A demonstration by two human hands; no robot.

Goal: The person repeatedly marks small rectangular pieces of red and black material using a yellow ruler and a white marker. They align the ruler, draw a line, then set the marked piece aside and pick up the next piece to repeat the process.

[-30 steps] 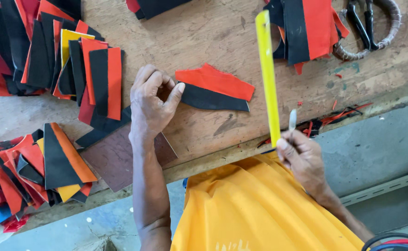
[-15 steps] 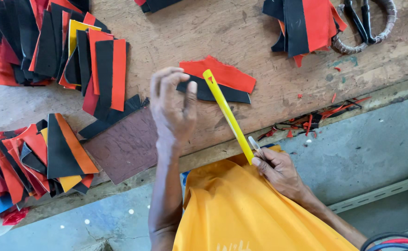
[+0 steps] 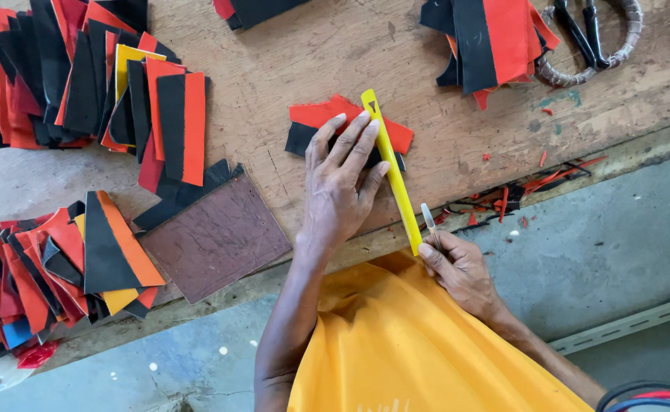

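fingers (image 3: pixel 350 145) spread flat on one yellow ruler (image 3: pixel 390 172) and two leather scraps (image 3: pixel 327 114); right fingers (image 3: pixel 430 255) pinching one blade (image 3: pixel 429 221).

Two bare forearms, no sleeves reaching the wrists, no watch, no rings, no gloves. Left hand (image 3: pixel 342 187) broad, with long fingers, short nails and raised veins along the back. Right hand (image 3: pixel 457 267) likewise bare, knuckles creased, nails short. Wearing a bright orange-yellow garment (image 3: pixel 403 343), smooth and slightly shiny, folded into soft creases across the lap and belly. Faint pale lettering at the garment's lower edge, too small to make out.
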